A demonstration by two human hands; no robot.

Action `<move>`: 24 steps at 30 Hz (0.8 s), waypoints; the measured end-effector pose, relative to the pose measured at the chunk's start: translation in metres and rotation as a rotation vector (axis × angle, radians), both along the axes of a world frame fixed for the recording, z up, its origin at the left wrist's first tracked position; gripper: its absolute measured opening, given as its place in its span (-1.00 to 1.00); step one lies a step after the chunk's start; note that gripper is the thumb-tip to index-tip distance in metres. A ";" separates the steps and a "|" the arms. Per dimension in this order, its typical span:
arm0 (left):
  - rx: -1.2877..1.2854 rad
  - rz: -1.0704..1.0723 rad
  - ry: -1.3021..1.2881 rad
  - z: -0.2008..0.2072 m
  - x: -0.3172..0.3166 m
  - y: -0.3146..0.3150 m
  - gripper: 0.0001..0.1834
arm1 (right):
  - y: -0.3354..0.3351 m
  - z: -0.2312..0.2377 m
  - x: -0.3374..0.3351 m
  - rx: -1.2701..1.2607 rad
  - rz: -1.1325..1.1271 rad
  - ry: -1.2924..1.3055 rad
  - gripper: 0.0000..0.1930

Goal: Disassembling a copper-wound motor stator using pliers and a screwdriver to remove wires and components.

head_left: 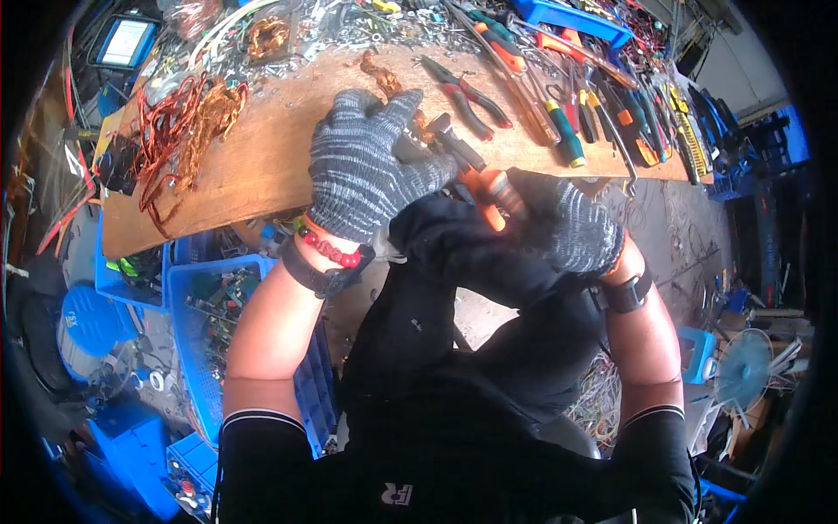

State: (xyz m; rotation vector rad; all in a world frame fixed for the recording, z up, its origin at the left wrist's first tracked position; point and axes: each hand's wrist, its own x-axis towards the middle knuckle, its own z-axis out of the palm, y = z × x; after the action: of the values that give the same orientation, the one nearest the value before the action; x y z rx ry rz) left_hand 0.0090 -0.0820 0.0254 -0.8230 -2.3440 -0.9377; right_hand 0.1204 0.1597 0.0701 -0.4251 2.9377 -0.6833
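Note:
My left hand [362, 166], in a grey striped knit glove, bends over a bundle of copper wire [381, 77] at the front of the wooden board. Its fingers hide most of what they grip. Copper also shows between that hand and the jaws of a pair of orange-handled pliers [489, 192]. Gloved the same way, my right hand [580, 229] is closed round the pliers' handles, above my dark-clothed leg. The jaws point up and left, close beside my left fingers. Whether they bite on the copper is not clear.
Red and copper wire coils [188, 131] lie on the wooden board [262, 157] at left. Beyond my hands are red-black pliers [467, 96], several screwdrivers and other tools, and scattered metal scraps. A blue crate [179, 323] stands below left, a fan [749, 368] at lower right.

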 end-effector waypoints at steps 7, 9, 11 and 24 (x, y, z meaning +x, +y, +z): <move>0.012 0.001 0.020 -0.004 0.002 0.007 -0.21 | -0.011 -0.026 -0.006 -0.211 -0.131 0.000 -0.56; 0.034 0.003 0.037 -0.006 0.001 0.008 -0.22 | -0.021 -0.024 0.001 -0.275 -0.159 0.006 -0.57; 0.033 -0.009 0.073 -0.005 0.004 0.006 -0.22 | -0.024 -0.029 0.003 -0.190 -0.235 -0.049 -0.56; 0.125 -0.071 0.035 -0.029 0.004 0.000 -0.22 | -0.018 -0.043 0.006 -0.442 -0.162 -0.038 -0.47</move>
State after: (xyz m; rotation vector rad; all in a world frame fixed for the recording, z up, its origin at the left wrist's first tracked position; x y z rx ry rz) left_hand 0.0133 -0.0825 -0.0034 -0.8702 -2.2139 -1.0792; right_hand 0.1266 0.1418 0.0271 -0.1999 2.7917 -1.3540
